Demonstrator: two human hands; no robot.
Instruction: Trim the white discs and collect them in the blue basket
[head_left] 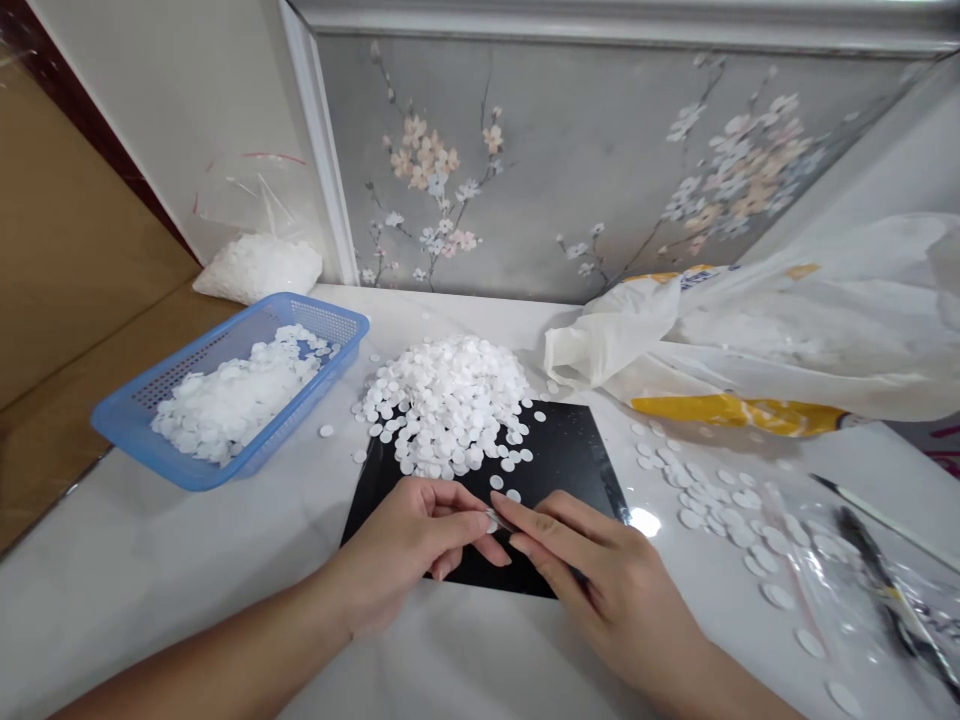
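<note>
My left hand (pixel 420 535) pinches a small white disc (pixel 492 521) between thumb and fingertips, above the near part of a black mat (pixel 570 455). My right hand (pixel 607 565) is closed beside it, its fingertips meeting the disc's edge. A thin greyish sliver shows at those fingertips, too small to name. Just beyond both hands rises a heap of white discs (pixel 457 400), spread over the mat's far part and the table. A few single discs lie between the heap and my fingers.
On the left stands a blue plastic basket (pixel 157 455) with more discs; a clear bag (pixel 259 265) of white pieces sits behind it. At right are a large white plastic bag (pixel 787 350), scattered discs (pixel 705 505), a clear packet (pixel 825 570) and a black pen-like tool (pixel 870 550).
</note>
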